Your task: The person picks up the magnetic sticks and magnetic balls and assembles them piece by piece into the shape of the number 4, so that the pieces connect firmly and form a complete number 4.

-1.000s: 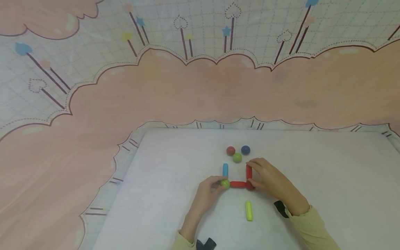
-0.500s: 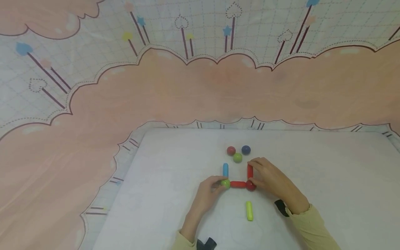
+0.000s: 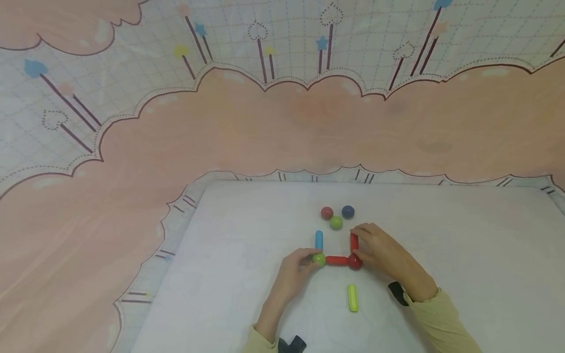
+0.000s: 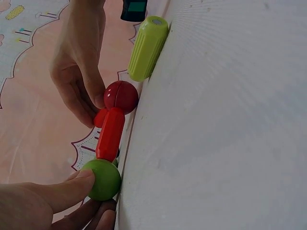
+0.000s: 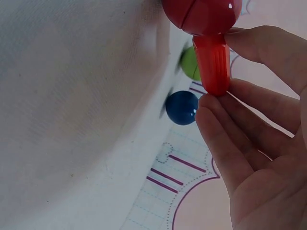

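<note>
"Left hand [image 3: 289,277], what's it got?"

"The green ball [image 3: 321,260], pinched right at the fingertips! Blue rod [image 3: 319,239] just beyond those fingers."

"And the right hand [image 3: 384,250]?"

"Gripping a red rod [image 5: 213,64], fingertips at one end, thumb at the other, and the red ball [image 3: 355,262] right by that thumb!"

"Between the two hands' fingers?"

"A second red rod [image 3: 337,261], running ball to ball! Yellow rod [image 3: 353,298] on the bench [image 3: 220,245], this side of the right fingers; three balls [image 3: 336,223] past both hands' fingertips."
</note>
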Demonstrator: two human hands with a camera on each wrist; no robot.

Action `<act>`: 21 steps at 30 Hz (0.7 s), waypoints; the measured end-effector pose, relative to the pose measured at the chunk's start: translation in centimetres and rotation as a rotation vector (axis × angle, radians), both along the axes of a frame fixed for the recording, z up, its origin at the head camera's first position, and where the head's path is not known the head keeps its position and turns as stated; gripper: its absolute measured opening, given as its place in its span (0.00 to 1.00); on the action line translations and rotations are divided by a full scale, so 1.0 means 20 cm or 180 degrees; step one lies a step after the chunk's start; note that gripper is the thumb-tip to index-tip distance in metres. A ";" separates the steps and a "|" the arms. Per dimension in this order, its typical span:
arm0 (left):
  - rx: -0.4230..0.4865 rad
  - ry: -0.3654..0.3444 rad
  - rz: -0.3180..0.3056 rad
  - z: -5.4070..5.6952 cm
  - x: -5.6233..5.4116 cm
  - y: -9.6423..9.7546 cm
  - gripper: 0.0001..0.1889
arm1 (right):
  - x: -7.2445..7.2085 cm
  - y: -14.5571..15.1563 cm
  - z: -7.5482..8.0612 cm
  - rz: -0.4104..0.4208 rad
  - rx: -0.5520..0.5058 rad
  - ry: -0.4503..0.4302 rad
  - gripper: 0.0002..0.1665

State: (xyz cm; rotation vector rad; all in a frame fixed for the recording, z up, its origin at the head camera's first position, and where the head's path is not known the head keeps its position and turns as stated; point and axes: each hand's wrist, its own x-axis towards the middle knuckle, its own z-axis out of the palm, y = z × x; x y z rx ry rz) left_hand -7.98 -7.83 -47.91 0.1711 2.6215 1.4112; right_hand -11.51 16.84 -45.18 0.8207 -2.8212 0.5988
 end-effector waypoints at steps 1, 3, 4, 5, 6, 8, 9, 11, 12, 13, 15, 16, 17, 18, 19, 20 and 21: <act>-0.0005 0.0002 0.0000 0.00 0.00 0.00 0.16 | 0.00 0.00 0.00 0.0005 -0.0003 0.0006 0.28; -0.0011 0.0014 -0.0006 -0.01 0.00 0.00 0.16 | 0.00 0.00 -0.01 0.0016 -0.0009 0.0022 0.28; -0.0019 0.0017 -0.0010 -0.01 0.00 0.00 0.16 | 0.00 0.00 -0.01 0.0019 -0.0013 0.0028 0.27; -0.0026 0.0023 -0.0015 -0.01 0.00 0.00 0.16 | 0.00 0.00 -0.01 0.0020 -0.0009 0.0031 0.27; -0.0031 0.0026 -0.0017 -0.01 0.00 0.00 0.16 | 0.00 0.00 -0.01 0.0018 0.0000 0.0029 0.27; -0.0029 0.0029 -0.0023 -0.01 0.00 0.00 0.16 | 0.00 0.00 -0.01 0.0007 0.0023 0.0018 0.27; -0.0027 0.0025 -0.0022 -0.01 0.00 0.00 0.16 | 0.00 0.00 -0.01 0.0001 0.0029 0.0008 0.27; -0.0014 0.0017 -0.0023 -0.01 0.00 0.00 0.16 | 0.00 -0.01 -0.01 -0.0023 0.0049 -0.0022 0.26; -0.0009 0.0011 -0.0020 0.00 0.00 0.00 0.16 | 0.00 -0.01 -0.01 -0.0035 0.0053 -0.0038 0.26; -0.0008 0.0006 -0.0018 0.00 0.00 0.00 0.16 | 0.00 -0.01 -0.01 -0.0044 0.0050 -0.0056 0.26; -0.0016 -0.0003 -0.0013 0.00 0.00 0.00 0.17 | 0.00 -0.01 -0.01 -0.0064 0.0046 -0.0090 0.26; -0.0023 -0.0006 -0.0012 0.00 0.00 0.00 0.17 | 0.00 -0.01 -0.02 -0.0076 0.0047 -0.0105 0.26; -0.0036 -0.0004 -0.0011 0.00 0.00 0.00 0.17 | 0.00 -0.01 -0.02 -0.0085 0.0045 -0.0115 0.27; -0.0040 -0.0007 -0.0006 0.00 0.00 0.00 0.17 | 0.00 -0.01 -0.02 -0.0088 0.0043 -0.0119 0.27; -0.0049 -0.0009 -0.0005 0.00 0.00 0.00 0.17 | 0.00 -0.01 -0.02 -0.0092 0.0053 -0.0119 0.27; -0.0054 -0.0012 0.0000 0.00 0.00 0.00 0.17 | 0.00 -0.01 -0.02 -0.0086 0.0056 -0.0112 0.27; -0.0057 -0.0014 0.0002 0.00 0.01 0.00 0.17 | 0.00 -0.01 -0.02 -0.0086 0.0066 -0.0107 0.27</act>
